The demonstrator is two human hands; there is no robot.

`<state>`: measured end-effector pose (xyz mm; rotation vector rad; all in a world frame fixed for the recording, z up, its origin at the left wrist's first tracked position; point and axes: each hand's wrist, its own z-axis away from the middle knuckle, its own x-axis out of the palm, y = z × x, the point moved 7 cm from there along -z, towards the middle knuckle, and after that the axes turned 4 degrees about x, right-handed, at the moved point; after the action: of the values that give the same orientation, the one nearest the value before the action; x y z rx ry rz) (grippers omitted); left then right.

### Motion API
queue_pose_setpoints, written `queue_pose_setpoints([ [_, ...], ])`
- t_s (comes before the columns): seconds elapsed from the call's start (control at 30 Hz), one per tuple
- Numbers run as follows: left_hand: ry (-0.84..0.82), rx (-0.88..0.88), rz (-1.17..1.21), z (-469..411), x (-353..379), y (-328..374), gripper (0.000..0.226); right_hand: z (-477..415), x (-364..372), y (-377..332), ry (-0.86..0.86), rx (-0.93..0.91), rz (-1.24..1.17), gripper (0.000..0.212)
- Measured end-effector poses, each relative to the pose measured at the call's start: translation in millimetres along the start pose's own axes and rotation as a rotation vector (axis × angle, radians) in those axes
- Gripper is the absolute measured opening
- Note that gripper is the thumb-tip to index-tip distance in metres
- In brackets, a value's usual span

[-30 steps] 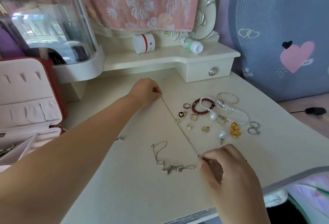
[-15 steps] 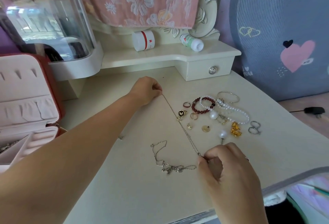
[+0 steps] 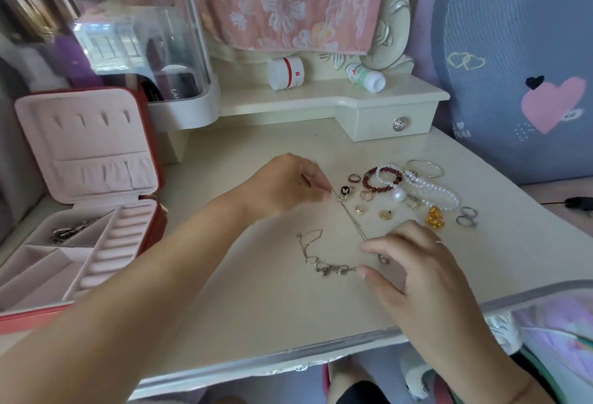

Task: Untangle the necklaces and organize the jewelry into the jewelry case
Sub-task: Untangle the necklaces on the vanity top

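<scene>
My left hand (image 3: 285,187) pinches the upper end of a thin silver chain (image 3: 351,217) beside a black butterfly charm (image 3: 345,191). The chain runs down and right across the cream table (image 3: 256,301) to my right hand (image 3: 420,265). That hand hovers with fingers spread, its index fingertip at the chain's lower end and its thumb apart. A small ring clasp (image 3: 383,259) lies under its fingers. A second silver necklace (image 3: 321,262) lies in a loose tangle left of my right hand. The pink jewelry case (image 3: 106,236) stands open at the left, with some dark silver pieces (image 3: 70,230) in one compartment.
Loose jewelry lies behind my right hand: a red bead bracelet (image 3: 373,179), pearl strands (image 3: 430,190), a large pearl (image 3: 399,195), a gold charm (image 3: 434,217), silver rings (image 3: 467,217) and a bangle (image 3: 425,167). A shelf with a drawer (image 3: 394,122) holds two jars.
My left hand has slid down along the chain toward the butterfly charm. My right hand has opened from its pinch on the chain's lower end and spread its fingers.
</scene>
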<state>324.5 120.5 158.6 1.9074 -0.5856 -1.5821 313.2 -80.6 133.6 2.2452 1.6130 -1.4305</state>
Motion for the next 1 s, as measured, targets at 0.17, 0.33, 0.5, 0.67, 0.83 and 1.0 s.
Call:
queue_pose_setpoints([
  [0.17, -0.063, -0.021, 0.157, 51.8, 6.3, -0.5, 0.007, -10.7, 29.3, -22.4, -0.256, -0.078, -0.019, 0.025],
  [0.33, -0.015, -0.031, 0.215, 79.2, 14.3, -12.6, 0.013, -15.8, 46.4, -23.8, -0.335, -0.148, -0.007, 0.006],
  [0.5, 0.004, -0.008, 0.321, 86.5, 26.4, -6.4, 0.017, -18.5, 40.4, -36.6, -0.274, -0.26, 0.058, 0.007],
  [0.67, 0.012, -0.026, 0.556, 81.4, 29.3, 7.6, 0.023, -45.8, 18.5, -37.0, -0.349, -0.099, -0.229, 0.01],
  [0.83, 0.173, -0.058, 0.761, 76.1, 12.1, 12.5, 0.006, -77.6, 0.4, -34.9, -0.414, 0.077, -0.482, 0.015],
  [1.0, 0.168, -0.067, 0.771, 75.9, 6.0, 15.0, 0.012, -85.5, -5.7, -37.8, -0.458, 0.17, -0.665, 0.021],
])
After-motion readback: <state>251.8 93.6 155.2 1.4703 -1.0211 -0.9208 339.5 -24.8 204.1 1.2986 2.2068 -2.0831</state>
